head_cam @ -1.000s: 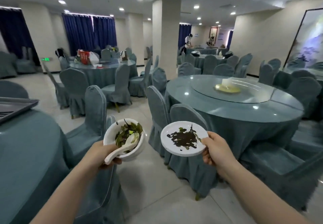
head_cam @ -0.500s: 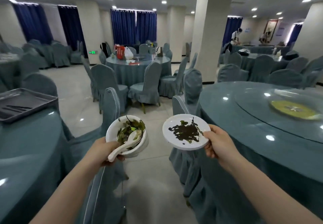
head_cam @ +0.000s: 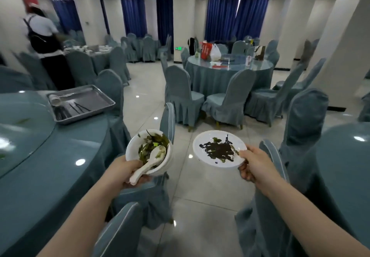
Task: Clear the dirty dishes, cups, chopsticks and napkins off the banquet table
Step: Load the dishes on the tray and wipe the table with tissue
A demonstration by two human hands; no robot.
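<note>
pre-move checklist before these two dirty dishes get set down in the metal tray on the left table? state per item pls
1. Left hand grips bowl: ok.
2. Spoon held against the bowl: ok; handle overhangs the rim.
3. Right hand pinches plate at its rim: ok.
4. Plate level, residue staying put: ok.
5. Free room in metal tray: ok; a cup and chopsticks lie at its left.
6. Path to tray past chair: cannot tell.

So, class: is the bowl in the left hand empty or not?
Not empty. The bowl holds green leafy scraps and a white spoon, its handle sticking out over the rim by the left hand.
</note>
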